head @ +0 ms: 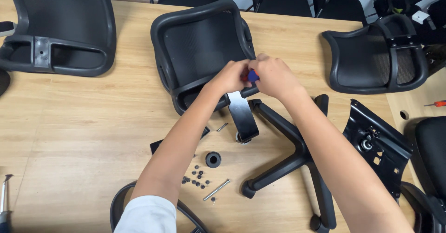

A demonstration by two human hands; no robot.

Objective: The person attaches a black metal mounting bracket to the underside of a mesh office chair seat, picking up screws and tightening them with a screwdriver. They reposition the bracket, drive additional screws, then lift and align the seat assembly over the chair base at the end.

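Centrally, left hand (231,76) and right hand (273,76) both grasp a red-blue screwdriver handle (251,76) at the chair backrest (200,47).

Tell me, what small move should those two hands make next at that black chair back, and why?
Probably keep turning the red-and-blue tool handle in place. Both the left hand and the right hand close around it where the black bracket meets the chair back, and spare bolts lie loose on the table, so fastening looks unfinished.
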